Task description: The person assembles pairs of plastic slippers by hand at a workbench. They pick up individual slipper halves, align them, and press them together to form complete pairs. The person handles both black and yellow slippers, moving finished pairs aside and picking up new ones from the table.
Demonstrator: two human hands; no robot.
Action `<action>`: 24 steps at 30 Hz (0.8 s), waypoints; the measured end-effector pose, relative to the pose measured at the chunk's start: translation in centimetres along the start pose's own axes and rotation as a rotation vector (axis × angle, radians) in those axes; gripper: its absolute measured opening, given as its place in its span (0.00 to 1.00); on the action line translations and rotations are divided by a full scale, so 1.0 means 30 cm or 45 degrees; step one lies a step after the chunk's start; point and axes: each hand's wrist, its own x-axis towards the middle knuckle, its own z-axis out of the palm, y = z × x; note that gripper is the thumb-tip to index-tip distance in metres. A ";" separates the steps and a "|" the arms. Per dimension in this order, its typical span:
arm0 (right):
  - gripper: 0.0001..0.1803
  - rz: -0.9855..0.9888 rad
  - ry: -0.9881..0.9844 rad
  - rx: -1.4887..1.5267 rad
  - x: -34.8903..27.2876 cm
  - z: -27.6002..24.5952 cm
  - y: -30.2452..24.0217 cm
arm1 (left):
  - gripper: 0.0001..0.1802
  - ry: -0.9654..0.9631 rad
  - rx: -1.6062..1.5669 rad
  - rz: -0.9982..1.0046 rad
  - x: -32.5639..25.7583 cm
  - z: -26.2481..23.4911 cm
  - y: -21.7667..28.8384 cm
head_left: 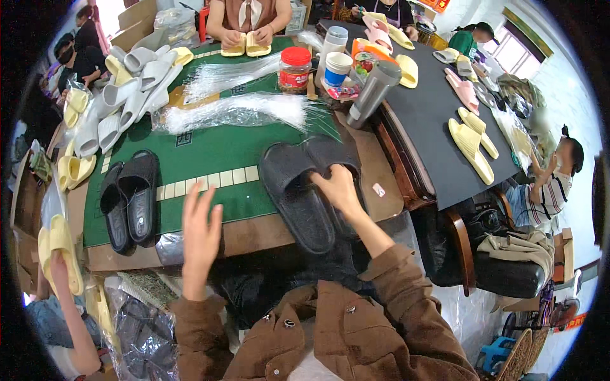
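My right hand (337, 190) grips a pair of black slide slippers (309, 219) at the front edge of the table, its fingers closed around the inner sides where the two meet. My left hand (202, 232) is raised over the table's front edge, fingers spread, holding nothing. To its left, a second pair of black slippers (141, 206) lies on the green mat (235, 152), with a thin clear strand across it. Between the two pairs runs a row of cream tiles (227, 177). Beyond them lie bundles of thin clear plastic strands (248, 113).
Grey and yellow slippers (130, 95) are heaped at the far left. A red-lidded jar (295, 68), a paper cup (337, 68) and a steel flask (375, 94) stand at the back right. A black table (422, 117) holds more slippers. Co-workers sit around; one holds yellow slippers (246, 44) opposite.
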 end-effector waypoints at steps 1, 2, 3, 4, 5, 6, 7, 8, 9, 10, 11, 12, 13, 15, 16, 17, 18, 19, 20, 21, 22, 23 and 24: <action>0.21 -0.029 0.012 -0.044 -0.005 0.022 -0.012 | 0.21 -0.019 -0.104 0.033 -0.004 0.023 0.027; 0.20 -0.038 -0.040 -0.011 -0.012 0.024 -0.015 | 0.22 -0.063 -0.161 0.056 0.003 0.037 0.064; 0.19 -0.040 -0.084 0.008 -0.022 0.009 -0.015 | 0.23 -0.117 -0.176 0.095 0.009 0.071 0.086; 0.19 -0.050 -0.132 0.035 -0.032 -0.006 -0.018 | 0.24 -0.140 -0.206 0.109 0.012 0.094 0.114; 0.19 -0.067 -0.148 0.192 -0.050 -0.011 0.006 | 0.25 -0.165 -0.236 0.125 0.014 0.117 0.138; 0.19 -0.088 -0.158 0.340 -0.067 -0.020 0.048 | 0.26 -0.148 -0.224 0.170 0.018 0.145 0.153; 0.20 -0.103 -0.171 0.487 -0.083 -0.043 0.058 | 0.27 -0.135 -0.213 0.210 0.019 0.172 0.161; 0.22 -0.029 -0.228 0.513 -0.095 -0.089 0.073 | 0.27 -0.156 -0.228 0.213 0.028 0.191 0.171; 0.22 0.051 -0.291 0.645 -0.101 -0.134 0.087 | 0.28 -0.131 -0.193 0.250 0.041 0.202 0.193; 0.22 0.040 -0.307 0.667 -0.105 -0.177 0.046 | 0.28 -0.109 -0.146 0.274 0.048 0.218 0.201; 0.22 0.030 -0.325 0.691 -0.104 -0.223 0.000 | 0.28 -0.086 -0.098 0.296 0.054 0.236 0.208; 0.21 -0.022 -0.330 0.769 -0.099 -0.269 -0.033 | 0.28 -0.091 -0.072 0.337 0.073 0.260 0.225; 0.20 -0.077 -0.342 0.853 -0.086 -0.302 -0.069 | 0.29 -0.080 -0.015 0.355 0.089 0.289 0.247; 0.18 -0.102 -0.387 0.868 -0.045 -0.366 -0.142 | 0.30 -0.066 0.074 0.402 0.113 0.320 0.304; 0.17 -0.130 -0.333 0.876 -0.021 -0.389 -0.184 | 0.30 -0.077 0.125 0.425 0.129 0.341 0.326; 0.16 -0.159 -0.282 0.883 0.005 -0.408 -0.230 | 0.30 -0.049 0.134 0.468 0.147 0.363 0.342; 0.15 -0.253 -0.186 0.948 0.039 -0.418 -0.266 | 0.31 -0.034 0.157 0.465 0.161 0.389 0.350; 0.13 -0.346 -0.077 1.006 0.070 -0.440 -0.302 | 0.31 -0.022 0.172 0.473 0.178 0.415 0.365; 0.13 -0.516 -0.025 0.997 0.098 -0.465 -0.344 | 0.32 -0.009 0.173 0.485 0.193 0.434 0.378; 0.13 -0.606 0.051 0.956 0.133 -0.458 -0.378 | 0.32 0.003 0.195 0.476 0.199 0.446 0.371; 0.13 -0.691 0.148 0.895 0.158 -0.466 -0.409 | 0.32 0.014 0.195 0.487 0.208 0.460 0.376; 0.14 -0.776 0.244 0.831 0.183 -0.466 -0.429 | 0.32 -0.012 0.240 0.500 0.214 0.471 0.370; 0.13 -0.829 0.245 0.945 0.212 -0.453 -0.432 | 0.32 -0.036 0.287 0.508 0.220 0.483 0.356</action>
